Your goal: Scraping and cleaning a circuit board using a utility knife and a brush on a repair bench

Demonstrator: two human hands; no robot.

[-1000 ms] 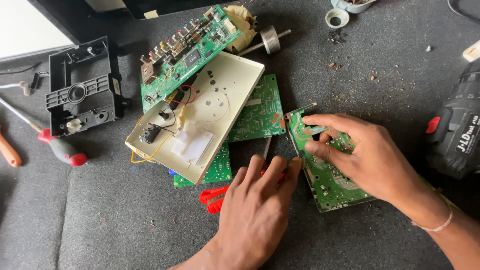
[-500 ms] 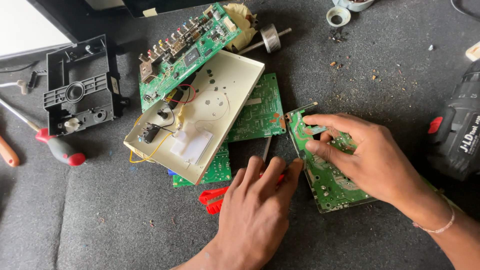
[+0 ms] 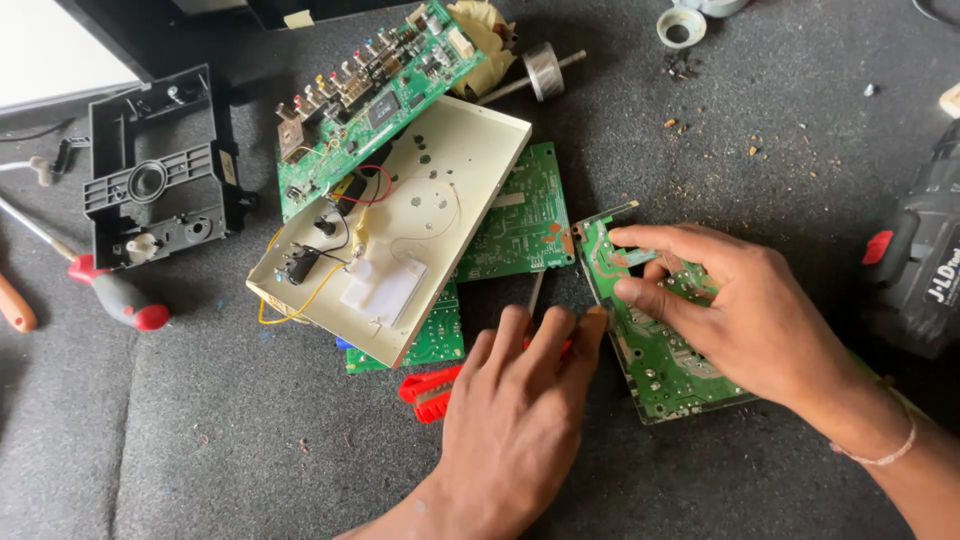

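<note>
My right hand (image 3: pixel 735 315) presses fingers down on a green circuit board (image 3: pixel 655 365) lying on the dark grey mat. My left hand (image 3: pixel 515 410) is closed around a tool with a thin metal shaft (image 3: pixel 536 292); its tip points up toward the board's left edge. Red-handled pliers (image 3: pixel 428 390) lie partly under my left hand. Left of the hands lies a cream plastic panel (image 3: pixel 440 200) with wires and small parts, resting over other green boards (image 3: pixel 520 225).
A long green board with connectors (image 3: pixel 375 95) lies at the top. A black plastic frame (image 3: pixel 155 185) and a red-handled screwdriver (image 3: pixel 115 295) are at the left. A black cordless drill (image 3: pixel 920 265) sits at the right edge. Crumbs of debris dot the mat.
</note>
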